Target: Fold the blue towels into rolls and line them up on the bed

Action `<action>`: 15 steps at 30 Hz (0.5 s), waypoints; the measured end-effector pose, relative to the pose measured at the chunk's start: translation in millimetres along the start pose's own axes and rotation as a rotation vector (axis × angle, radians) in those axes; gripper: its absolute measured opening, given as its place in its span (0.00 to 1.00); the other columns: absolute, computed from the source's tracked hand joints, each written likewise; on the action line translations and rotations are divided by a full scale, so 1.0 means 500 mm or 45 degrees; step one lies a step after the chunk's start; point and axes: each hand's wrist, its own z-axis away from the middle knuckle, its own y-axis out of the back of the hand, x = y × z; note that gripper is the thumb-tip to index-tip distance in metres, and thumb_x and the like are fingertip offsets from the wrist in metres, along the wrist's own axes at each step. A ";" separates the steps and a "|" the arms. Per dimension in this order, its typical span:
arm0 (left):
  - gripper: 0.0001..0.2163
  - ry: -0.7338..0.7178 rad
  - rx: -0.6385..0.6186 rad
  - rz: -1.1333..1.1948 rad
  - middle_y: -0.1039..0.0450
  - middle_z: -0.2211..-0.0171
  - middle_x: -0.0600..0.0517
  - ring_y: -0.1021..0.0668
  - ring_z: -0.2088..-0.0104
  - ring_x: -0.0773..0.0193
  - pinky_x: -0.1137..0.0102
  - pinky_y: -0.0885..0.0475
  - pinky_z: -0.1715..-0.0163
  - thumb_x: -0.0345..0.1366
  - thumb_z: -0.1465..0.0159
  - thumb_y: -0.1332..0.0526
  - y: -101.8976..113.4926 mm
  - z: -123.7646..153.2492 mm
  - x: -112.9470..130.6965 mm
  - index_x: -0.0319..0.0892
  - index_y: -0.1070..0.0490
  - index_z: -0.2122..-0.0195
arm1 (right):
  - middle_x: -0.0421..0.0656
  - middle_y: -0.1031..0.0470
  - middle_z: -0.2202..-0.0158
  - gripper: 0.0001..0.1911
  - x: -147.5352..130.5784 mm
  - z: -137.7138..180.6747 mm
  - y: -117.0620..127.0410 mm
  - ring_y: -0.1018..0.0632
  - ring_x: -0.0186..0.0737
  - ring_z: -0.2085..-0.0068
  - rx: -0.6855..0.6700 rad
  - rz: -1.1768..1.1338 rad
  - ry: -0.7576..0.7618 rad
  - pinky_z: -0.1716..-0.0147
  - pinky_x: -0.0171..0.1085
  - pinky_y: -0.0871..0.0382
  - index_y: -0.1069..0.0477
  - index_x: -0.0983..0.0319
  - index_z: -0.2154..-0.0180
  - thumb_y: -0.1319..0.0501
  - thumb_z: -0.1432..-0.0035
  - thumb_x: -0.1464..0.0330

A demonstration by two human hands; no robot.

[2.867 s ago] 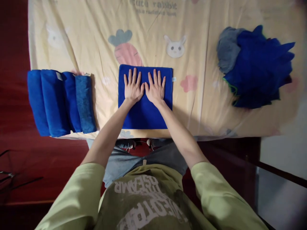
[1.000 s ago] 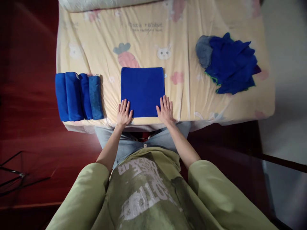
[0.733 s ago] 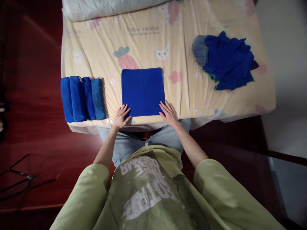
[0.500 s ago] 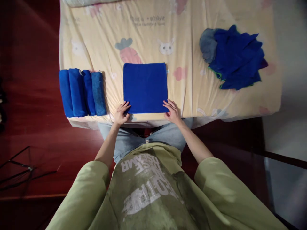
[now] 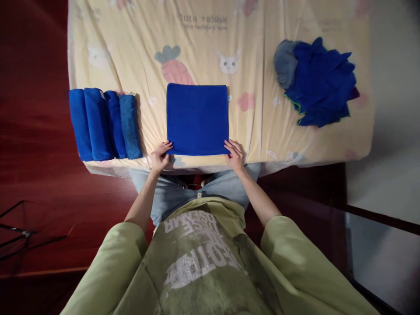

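Observation:
A folded dark blue towel [image 5: 197,119] lies flat and square on the yellow cartoon-print bedsheet [image 5: 256,131], close to the bed's near edge. My left hand [image 5: 160,156] has its fingers curled at the towel's near left corner, pinching it. At the near right corner my right hand [image 5: 234,154] grips the same way, fingertips on the towel's edge. Both forearms reach out from light green sleeves.
Several rolled blue towels [image 5: 104,124] lie side by side at the bed's left edge. A loose heap of blue and grey cloths [image 5: 316,81] sits at the far right. Dark red wooden floor [image 5: 36,144] lies to the left, and a dark bed frame [image 5: 377,214] runs at the right.
My hands slid from the towel's middle down to its near corners, then went from lying flat to curling and pinching those corners. The towel has stayed flat.

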 end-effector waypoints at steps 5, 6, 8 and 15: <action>0.19 0.019 0.055 0.052 0.18 0.46 0.47 0.23 0.36 0.52 0.44 0.33 0.30 0.36 0.38 0.45 -0.004 -0.005 0.002 0.46 0.17 0.53 | 0.47 0.22 0.38 0.24 0.001 -0.001 -0.007 0.29 0.47 0.31 0.058 -0.011 0.036 0.27 0.57 0.38 0.21 0.59 0.47 0.45 0.42 0.74; 0.18 0.023 0.069 0.060 0.18 0.47 0.48 0.23 0.37 0.52 0.44 0.33 0.31 0.35 0.39 0.45 -0.003 -0.006 0.006 0.46 0.17 0.54 | 0.47 0.22 0.38 0.25 -0.002 -0.002 -0.008 0.29 0.46 0.31 0.076 -0.025 0.037 0.28 0.55 0.37 0.21 0.59 0.47 0.45 0.43 0.75; 0.18 0.047 0.089 0.071 0.17 0.49 0.48 0.23 0.37 0.53 0.45 0.31 0.31 0.33 0.40 0.45 0.002 -0.009 0.018 0.46 0.16 0.57 | 0.47 0.21 0.39 0.27 -0.010 -0.005 -0.007 0.27 0.45 0.32 0.114 -0.069 0.029 0.30 0.53 0.33 0.20 0.60 0.48 0.46 0.46 0.78; 0.12 0.132 0.100 0.128 0.17 0.51 0.44 0.21 0.39 0.53 0.52 0.28 0.34 0.36 0.36 0.41 0.024 -0.006 0.051 0.43 0.18 0.57 | 0.46 0.16 0.48 0.26 -0.031 -0.032 0.023 0.20 0.47 0.44 0.170 -0.298 -0.083 0.41 0.52 0.24 0.16 0.59 0.59 0.44 0.57 0.79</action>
